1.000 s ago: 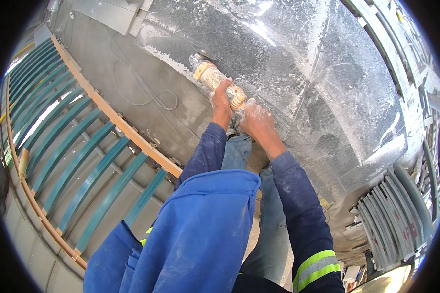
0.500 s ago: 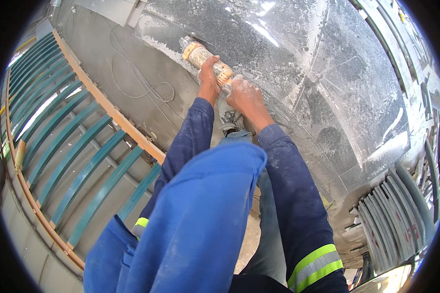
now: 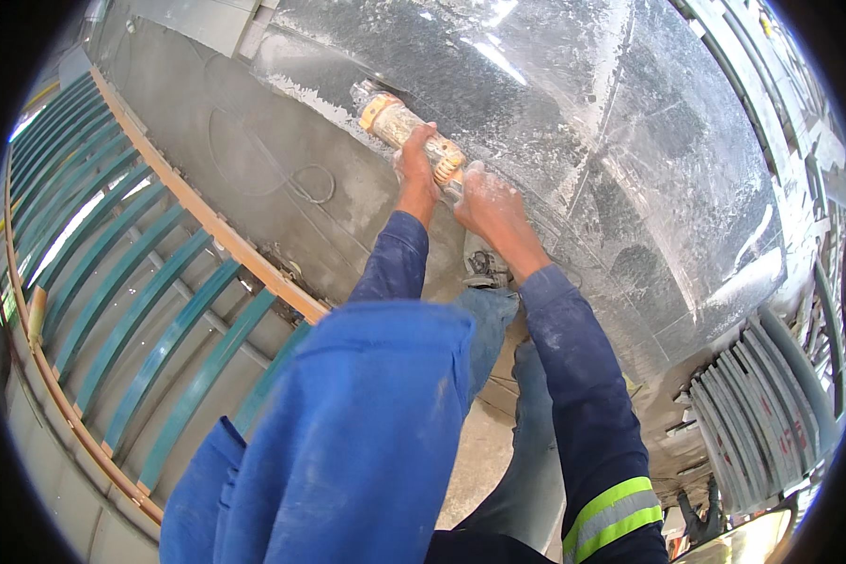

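Observation:
A dusty yellow angle grinder lies across the edge of a large grey slab, its head end pointing to the far left. My left hand is wrapped round the grinder's body. Just behind it, my right hand is closed on the tool's rear end. White powder covers both hands, the tool and much of the slab's shiny face. The disc is hard to make out at the slab's edge.
To the left stands a rack of teal slats with an orange frame. A looped cable lies on the dusty floor. Blue cloth hangs in front of me, hiding part of my left arm. Grey strips are stacked at the lower right.
Both hands and the grinder have shifted slightly right and nearer along the slab's edge. Haze over the floor at the left has thickened. The blue cloth has swung left, showing more of my legs.

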`<act>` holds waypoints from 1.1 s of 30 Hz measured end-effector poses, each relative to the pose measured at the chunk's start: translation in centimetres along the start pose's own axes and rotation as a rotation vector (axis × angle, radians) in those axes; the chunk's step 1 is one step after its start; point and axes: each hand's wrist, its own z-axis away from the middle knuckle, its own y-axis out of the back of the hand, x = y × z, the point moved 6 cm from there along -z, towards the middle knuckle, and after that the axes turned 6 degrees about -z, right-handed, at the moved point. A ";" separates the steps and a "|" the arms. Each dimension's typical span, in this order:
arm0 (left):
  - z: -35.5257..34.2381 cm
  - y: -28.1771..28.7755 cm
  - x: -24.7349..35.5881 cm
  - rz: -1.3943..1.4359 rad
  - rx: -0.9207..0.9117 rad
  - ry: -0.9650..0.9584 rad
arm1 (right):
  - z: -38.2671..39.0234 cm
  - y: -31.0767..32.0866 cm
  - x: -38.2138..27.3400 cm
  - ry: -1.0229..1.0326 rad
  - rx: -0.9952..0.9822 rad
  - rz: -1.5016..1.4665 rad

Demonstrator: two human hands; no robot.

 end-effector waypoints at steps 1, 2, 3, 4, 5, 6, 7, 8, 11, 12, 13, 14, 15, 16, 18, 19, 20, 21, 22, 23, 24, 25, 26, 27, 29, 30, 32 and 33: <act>-0.3 0.0 0.4 0.003 -0.039 0.006 | -0.4 -0.1 -0.1 0.004 0.005 -0.001; -0.6 -0.2 0.7 -0.006 -0.038 -0.007 | -0.8 -0.2 -0.2 0.011 0.020 0.000; -0.6 -0.5 0.8 -0.015 -0.036 -0.014 | -0.8 -0.2 0.0 0.013 0.030 0.002; -0.5 -0.7 0.8 -0.024 -0.033 -0.022 | -0.9 -0.2 0.1 0.016 0.040 0.004; -0.3 -0.7 0.8 -0.029 -0.006 -0.015 | -1.0 -0.3 0.2 0.007 0.036 0.000; 0.0 -0.7 1.1 -0.035 0.021 -0.008 | -1.0 -0.4 0.1 -0.002 0.032 -0.006; 0.4 -0.6 1.2 -0.042 0.047 -0.001 | -0.8 -0.5 0.1 -0.011 0.028 -0.011; 0.8 -0.5 0.9 -0.034 0.026 -0.001 | -0.4 -0.4 0.1 0.003 0.035 -0.004; 1.3 -0.1 -0.9 -0.007 -0.032 0.015 | 1.3 -0.4 1.1 0.017 0.053 0.023; 1.6 0.0 -1.3 -0.003 -0.034 0.019 | 1.9 -0.4 1.3 0.014 0.050 0.021; 1.8 0.2 -1.7 0.000 -0.034 0.023 | 2.2 -0.4 1.3 0.012 0.046 0.018; 1.7 0.3 -1.9 -0.003 -0.013 0.017 | 2.2 -0.3 1.4 0.017 0.044 0.014; 2.1 -0.1 -1.8 -0.008 0.006 0.014 | 2.3 -0.1 1.5 0.019 0.044 0.010; 2.4 -0.5 -1.7 -0.013 0.025 0.011 | 2.3 0.1 1.5 0.021 0.042 0.006; 1.9 -0.8 -1.0 -0.014 -0.006 -0.024 | 1.6 0.2 1.3 0.036 0.048 0.017; 1.4 -0.7 -0.6 -0.018 -0.020 -0.044 | 1.1 0.1 1.1 0.045 0.051 0.019; 0.9 -0.6 -0.3 -0.018 -0.034 -0.034 | 0.6 -0.1 0.8 0.046 0.055 0.006; 0.2 -0.4 -0.1 -0.017 -0.048 -0.023 | 0.1 -0.3 0.6 0.045 0.059 -0.004; -0.5 -0.3 0.1 -0.016 -0.062 -0.012 | -0.4 -0.4 0.5 0.045 0.063 -0.014; -1.0 -0.1 0.2 -0.022 -0.049 -0.015 | -0.8 -0.5 0.3 0.044 0.064 -0.019; -1.2 -0.2 0.4 -0.027 -0.038 -0.015 | -1.1 -0.7 0.3 0.041 0.066 -0.023; -1.3 -0.2 0.5 -0.033 -0.029 -0.017 | -1.3 -0.8 0.4 0.037 0.069 -0.026; -1.1 -0.1 0.4 -0.043 -0.016 0.001 | -1.2 -0.8 0.4 0.040 0.067 -0.023; -0.6 -0.2 0.2 -0.051 -0.005 0.020 | -0.9 -0.7 0.6 0.041 0.066 -0.018; 0.7 -0.6 -0.2 -0.057 -0.005 0.037 | -0.2 -0.4 1.0 0.024 0.040 -0.004; 1.3 -0.5 -0.4 -0.053 -0.011 0.032 | 0.5 -0.3 1.0 0.010 0.013 0.001; 2.2 -0.4 -0.7 -0.045 -0.014 0.017 | 1.3 -0.1 1.2 0.016 0.004 -0.009; 2.4 -0.5 -1.0 -0.038 -0.016 0.011 | 1.6 -0.1 1.4 0.031 0.024 -0.023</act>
